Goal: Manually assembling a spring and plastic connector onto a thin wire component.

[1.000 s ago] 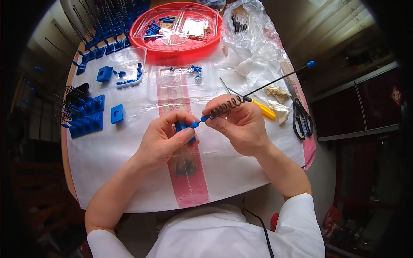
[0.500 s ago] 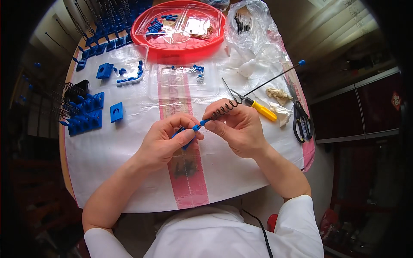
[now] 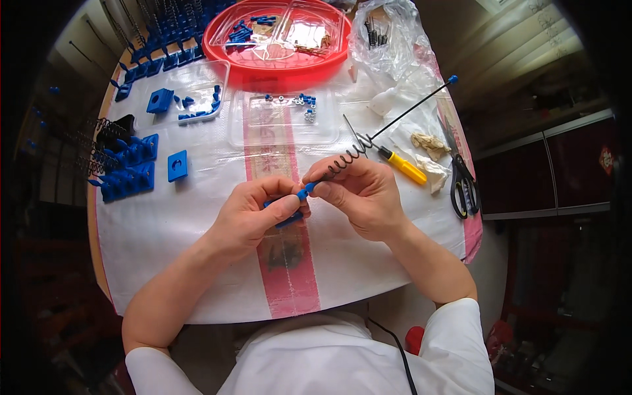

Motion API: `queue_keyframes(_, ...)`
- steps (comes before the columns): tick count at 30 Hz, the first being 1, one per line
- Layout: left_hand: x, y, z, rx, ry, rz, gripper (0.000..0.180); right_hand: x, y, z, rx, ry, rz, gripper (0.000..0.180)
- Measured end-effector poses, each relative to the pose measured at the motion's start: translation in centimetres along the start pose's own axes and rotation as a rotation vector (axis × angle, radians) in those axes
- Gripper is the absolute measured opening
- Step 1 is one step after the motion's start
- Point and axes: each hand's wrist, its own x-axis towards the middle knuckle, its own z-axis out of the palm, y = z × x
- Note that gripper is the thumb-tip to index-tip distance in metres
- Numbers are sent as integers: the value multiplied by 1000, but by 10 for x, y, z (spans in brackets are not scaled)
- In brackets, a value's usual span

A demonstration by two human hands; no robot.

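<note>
While my left hand [image 3: 253, 210] is closed on a blue base [image 3: 289, 221], thumb and fingers gripping it, my right hand [image 3: 365, 201] pinches a small blue connector [image 3: 311, 188] between thumb and forefinger. Both pieces are above the pink stripe [image 3: 289, 286] of the table cover, ends close together; my fingertips partly hide the joint, so I cannot tell whether it is seated. A dark coil spring [image 3: 347, 160] runs from my right fingertips toward the upper right; beyond it extends a thin black rod [image 3: 415, 109] ending in a blue tip [image 3: 453, 79]. Right of the spring: a yellow-handled screwdriver [image 3: 407, 168], then black scissors [image 3: 465, 187] near the table edge. Well apart, left of my hands: one blue square plate [image 3: 177, 166].
</note>
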Motion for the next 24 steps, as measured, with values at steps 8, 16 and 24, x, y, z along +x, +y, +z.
queue_keyframes(8, -4, -4, 4, 16, 124, 87, 18, 2, 9, 2, 124, 11, 28, 15)
queue_keyframes(16, -4, -5, 6, 42, 143, 109, 17, 1, 16, 0, 171, 29, 67, 18)
queue_keyframes(24, -5, -5, 6, 42, 151, 109, 17, 2, 13, 4, 193, 43, 105, 15)
